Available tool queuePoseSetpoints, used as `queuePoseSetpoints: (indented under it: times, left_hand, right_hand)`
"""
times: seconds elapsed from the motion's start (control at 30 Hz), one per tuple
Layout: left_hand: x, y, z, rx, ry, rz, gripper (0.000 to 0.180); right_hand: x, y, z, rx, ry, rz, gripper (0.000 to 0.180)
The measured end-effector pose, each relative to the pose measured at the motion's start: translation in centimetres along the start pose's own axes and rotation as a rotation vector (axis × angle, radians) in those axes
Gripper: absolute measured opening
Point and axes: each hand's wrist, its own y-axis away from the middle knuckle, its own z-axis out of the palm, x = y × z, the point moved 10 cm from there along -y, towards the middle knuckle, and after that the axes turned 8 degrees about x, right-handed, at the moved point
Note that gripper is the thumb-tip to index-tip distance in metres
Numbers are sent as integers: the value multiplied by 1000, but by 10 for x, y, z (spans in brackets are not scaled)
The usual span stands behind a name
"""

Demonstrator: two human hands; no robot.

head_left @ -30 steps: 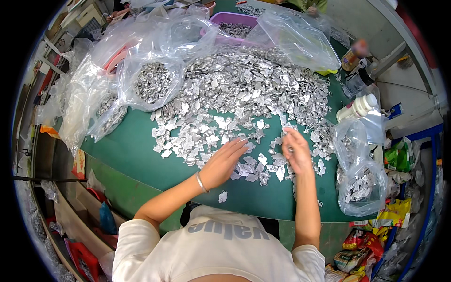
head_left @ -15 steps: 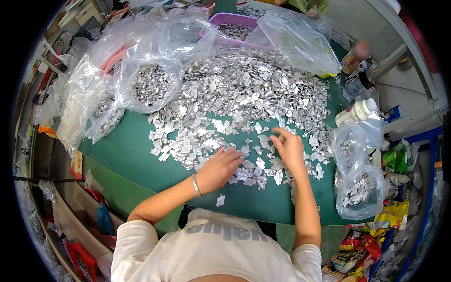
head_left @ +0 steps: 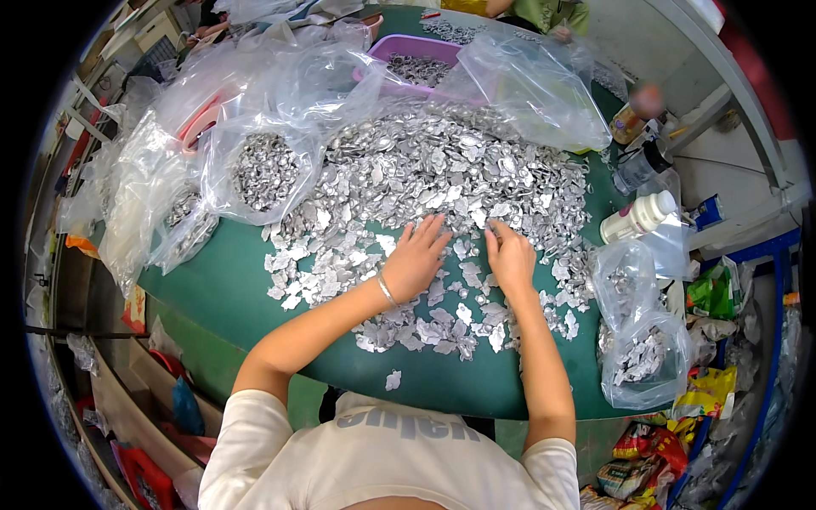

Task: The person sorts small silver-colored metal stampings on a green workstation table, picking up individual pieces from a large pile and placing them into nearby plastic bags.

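Reaching into the silver metal pieces: both hands, side by side at the centre of the frame, backs upward.
Left hand (head_left: 415,262): palm down over the pieces, fingers stretched and parted, loose rather than clenched; a pale bracelet (head_left: 388,289) circles the wrist.
Right hand (head_left: 512,260): fingers bent, fingertips at the lower edge of the main heap; their undersides are hidden, so I cannot tell whether a piece is pinched there.
Silver metal pieces (head_left: 425,166): flat with wavy outlines, heaped thickly across the upper middle of the frame, thinning into a loose scatter around and below the hands; one lies alone at lower centre.
Bench (head_left: 229,297): dark green, its curved near edge running between the person's body and the scatter.
Bagged pieces: an open clear bag (head_left: 218,189) at upper left, touching the heap, and a clear bag (head_left: 644,396) at the right, both with pieces inside.
Purple tub (head_left: 427,45): top centre, just beyond the heap, small metal parts inside.
Clear plastic sheet (head_left: 540,89): upper right of centre, draped beside the tub.
White bottle (head_left: 637,217): right side, lying tilted above the right-hand bag.
Person in green (head_left: 548,15): top edge, right of centre, partly cut off.
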Motion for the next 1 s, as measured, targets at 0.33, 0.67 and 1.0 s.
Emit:
queuePoseSetpoints:
  times: [0.33,0.67,1.0]
  left_hand:
    - [9,26,3,-55,68,76,49]
    - [28,46,0,-136,77,121,52]
    - [39,63,-3,-163,29,142,55]
  right_hand:
    - [-26,1,12,19,90,-133,22]
    - [35,-46,27,-23,-42,239,25]
    - [47,-5,24,-217,-1120,716,13]
